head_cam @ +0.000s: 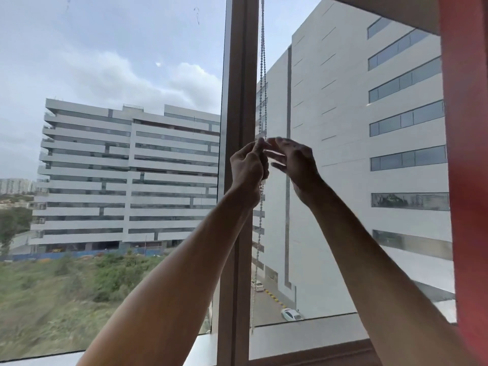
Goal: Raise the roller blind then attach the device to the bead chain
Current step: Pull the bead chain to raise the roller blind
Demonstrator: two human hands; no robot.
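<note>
A white bead chain [262, 75] hangs in a double strand from the top of the window, just right of the brown mullion [239, 101], and runs down toward the sill. My left hand [248, 167] is closed around the chain at mid height. My right hand [293, 159] meets it from the right, fingertips pinched at the chain by the left thumb. Something small and pale sits between the fingers; blur hides what it is. The roller blind itself is out of view above the frame.
A red wall or column [467, 154] borders the window on the right. The window sill [303, 336] runs along the bottom. Through the glass I see white office buildings [126, 175], a grassy lot and a road with cars.
</note>
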